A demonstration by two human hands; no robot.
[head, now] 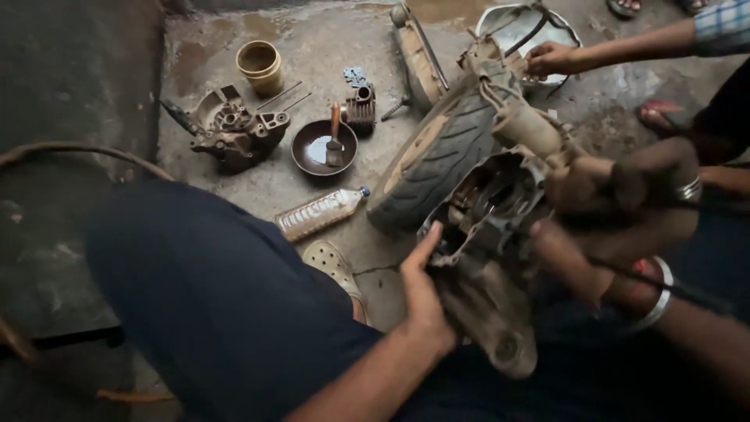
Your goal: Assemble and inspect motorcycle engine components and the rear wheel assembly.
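A dirty scooter engine casing [488, 234] with its rear tyre [437, 148] lies tilted on the concrete floor in front of me. My left hand [426, 285] grips the casing's lower left edge, thumb pointing up along it. My right hand [566, 258], with a metal bangle at the wrist, holds the casing's right side; it is blurred. A thin dark rod or cable [672, 285] crosses over that wrist. Another person's hand [625, 184] rests on the engine's top right. My knee in dark blue trousers [211, 289] fills the lower left.
A second person's hand [551, 59] reaches to a white scooter panel [523, 23] at top right. On the floor lie an engine half [234, 129], a yellow cup [260, 66], a bowl with a brush [324, 147], a cylinder block [360, 105] and a plastic bottle [320, 212].
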